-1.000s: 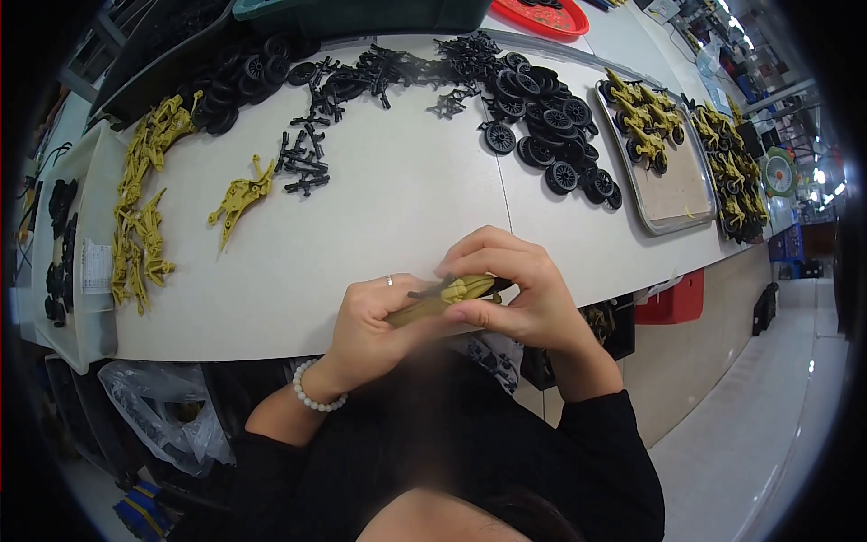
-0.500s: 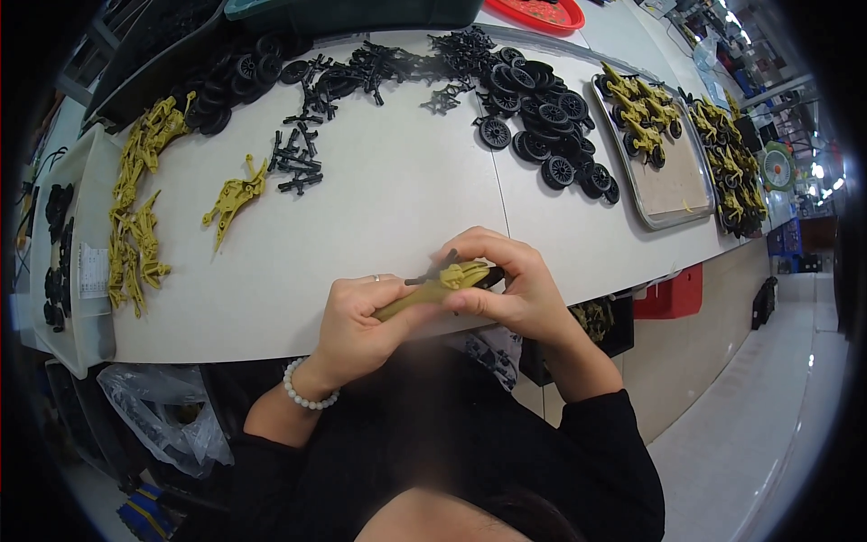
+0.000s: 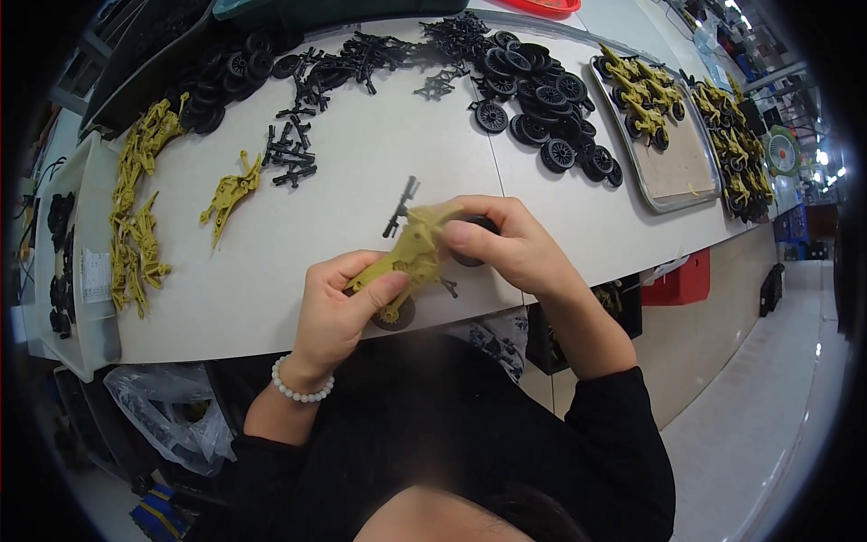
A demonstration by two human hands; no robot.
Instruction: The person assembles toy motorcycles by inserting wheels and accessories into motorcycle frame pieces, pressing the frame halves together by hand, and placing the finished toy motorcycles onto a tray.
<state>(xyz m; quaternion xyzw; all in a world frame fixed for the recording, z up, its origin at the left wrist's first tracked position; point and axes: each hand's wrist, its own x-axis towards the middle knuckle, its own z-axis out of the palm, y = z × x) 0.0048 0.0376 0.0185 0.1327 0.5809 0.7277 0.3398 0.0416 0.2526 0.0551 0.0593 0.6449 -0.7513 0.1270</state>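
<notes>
Between my two hands, above the table's near edge, is a yellow toy motorcycle (image 3: 417,242) with black parts on it. My left hand (image 3: 339,303) grips its lower left end, thumb on top, beside a black wheel (image 3: 395,314). At the other end my right hand (image 3: 501,244) pinches the yellow body next to a second black wheel (image 3: 476,242), partly covered by the fingers. Black handlebars (image 3: 401,206) stick out from its upper side. A loose yellow motorcycle frame (image 3: 232,194) lies on the table to the left.
Several yellow frames (image 3: 135,239) lie along the left, beside a white bin (image 3: 95,343). Black handlebar parts (image 3: 289,154) and black wheels (image 3: 551,99) are heaped across the back. At right, a metal tray (image 3: 673,206) holds wheeled motorcycles. A red bin (image 3: 682,280) sits below the table edge.
The toy motorcycle has been turned so its broad side, handlebars and both wheels show. My right hand has moved up a little, and my left hand slightly left.
</notes>
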